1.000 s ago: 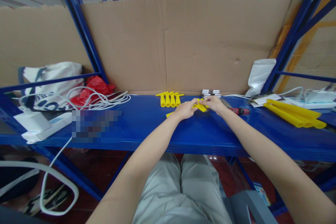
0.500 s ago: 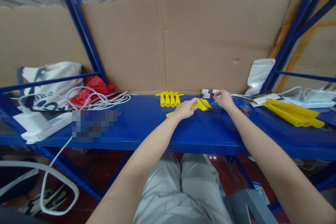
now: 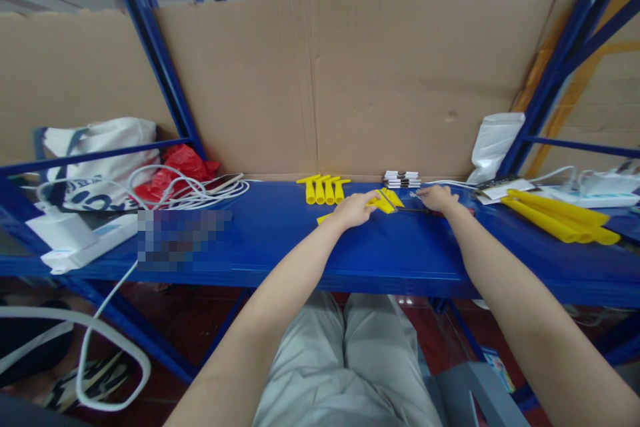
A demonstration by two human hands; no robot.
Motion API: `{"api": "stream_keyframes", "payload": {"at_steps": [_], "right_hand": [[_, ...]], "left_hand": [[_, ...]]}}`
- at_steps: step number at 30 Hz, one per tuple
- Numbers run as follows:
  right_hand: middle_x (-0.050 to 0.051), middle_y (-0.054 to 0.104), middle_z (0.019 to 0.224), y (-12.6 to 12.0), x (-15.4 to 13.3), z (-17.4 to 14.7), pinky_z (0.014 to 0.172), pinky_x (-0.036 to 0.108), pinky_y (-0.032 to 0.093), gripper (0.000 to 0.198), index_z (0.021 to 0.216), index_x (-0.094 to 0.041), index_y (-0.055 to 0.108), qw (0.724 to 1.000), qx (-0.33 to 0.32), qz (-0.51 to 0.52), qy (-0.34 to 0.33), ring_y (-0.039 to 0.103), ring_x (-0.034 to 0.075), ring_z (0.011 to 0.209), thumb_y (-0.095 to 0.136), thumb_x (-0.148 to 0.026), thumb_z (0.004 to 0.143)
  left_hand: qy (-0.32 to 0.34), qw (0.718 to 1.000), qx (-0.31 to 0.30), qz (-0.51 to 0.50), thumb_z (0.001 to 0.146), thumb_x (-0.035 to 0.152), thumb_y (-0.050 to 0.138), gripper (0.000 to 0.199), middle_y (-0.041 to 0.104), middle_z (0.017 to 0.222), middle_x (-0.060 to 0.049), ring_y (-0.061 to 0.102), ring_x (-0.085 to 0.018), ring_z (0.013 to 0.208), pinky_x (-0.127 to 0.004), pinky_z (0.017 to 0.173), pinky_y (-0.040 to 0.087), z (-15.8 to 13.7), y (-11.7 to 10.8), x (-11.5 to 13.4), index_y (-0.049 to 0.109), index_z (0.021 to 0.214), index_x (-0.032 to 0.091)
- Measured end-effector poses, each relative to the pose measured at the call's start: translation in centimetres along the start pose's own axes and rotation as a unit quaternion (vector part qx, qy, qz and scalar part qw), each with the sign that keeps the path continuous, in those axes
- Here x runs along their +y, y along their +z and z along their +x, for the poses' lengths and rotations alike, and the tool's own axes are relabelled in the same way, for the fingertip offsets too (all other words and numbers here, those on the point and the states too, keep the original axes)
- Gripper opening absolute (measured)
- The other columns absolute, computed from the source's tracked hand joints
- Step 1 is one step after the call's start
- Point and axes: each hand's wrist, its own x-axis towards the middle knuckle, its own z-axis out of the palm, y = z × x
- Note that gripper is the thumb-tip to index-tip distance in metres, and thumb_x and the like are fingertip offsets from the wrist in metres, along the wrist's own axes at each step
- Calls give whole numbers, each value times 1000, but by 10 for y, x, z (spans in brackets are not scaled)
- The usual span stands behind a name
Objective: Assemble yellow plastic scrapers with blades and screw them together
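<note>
Head view: I see the left hand touching a yellow piece on the blue table, grip indiscernible; right hand, closure unclear, beside small whitish parts. Apparent step: part selection, demanding a fine pinch.

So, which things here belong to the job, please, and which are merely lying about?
Probably the job: yellow pieces at left hand, red-handled tool at right hand, four yellow tubes.
Probably lying about: printed bag, red plastic, white cables.

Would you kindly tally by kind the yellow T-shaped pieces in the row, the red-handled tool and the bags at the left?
Yellow T-shaped pieces: 4
Red-handled tool, by right hand: 1
Red plastic bag: 1
White bag: 1
Total: 7
</note>
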Motion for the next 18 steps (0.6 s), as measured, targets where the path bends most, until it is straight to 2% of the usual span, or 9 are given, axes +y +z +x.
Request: {"api": "stream_keyframes", "payload": {"at_steps": [2, 4, 10, 18], "right_hand": [[7, 50, 131, -1, -2, 1, 95, 60, 32, 40, 115, -35, 62, 998, -48, -16, 30, 39, 36, 123, 48, -25, 79], [6, 47, 134, -3, -4, 2, 95, 61, 30, 42, 118, -36, 60, 997, -70, -24, 34, 36, 36, 124, 47, -25, 80], [5, 48, 133, 1, -5, 9, 94, 63, 30, 46, 120, -39, 57, 997, -75, -36, 13, 36, 35, 125, 45, -24, 78], [6, 45, 136, 0, -13, 9, 97, 58, 29, 44, 119, -33, 59, 995, -89, -33, 29, 33, 33, 127, 41, -24, 80]], "left_hand": [[0, 1000, 0, -2, 87, 29, 44, 35, 60, 120, -2, 55, -22, 110, -34, 90, 44, 0, 0, 0, 50, 121, 29], [2, 1000, 2, -5, 87, 29, 44, 35, 60, 120, -2, 54, -22, 111, -34, 91, 44, 0, 1, -1, 51, 121, 28], [3, 1000, 4, -3, 87, 28, 45, 33, 60, 120, -2, 55, -21, 111, -33, 92, 43, 1, 2, -2, 52, 119, 28], [12, 1000, 6, -11, 87, 28, 45, 32, 61, 119, -2, 55, -21, 112, -34, 93, 43, 1, 3, -3, 54, 117, 26]]}}
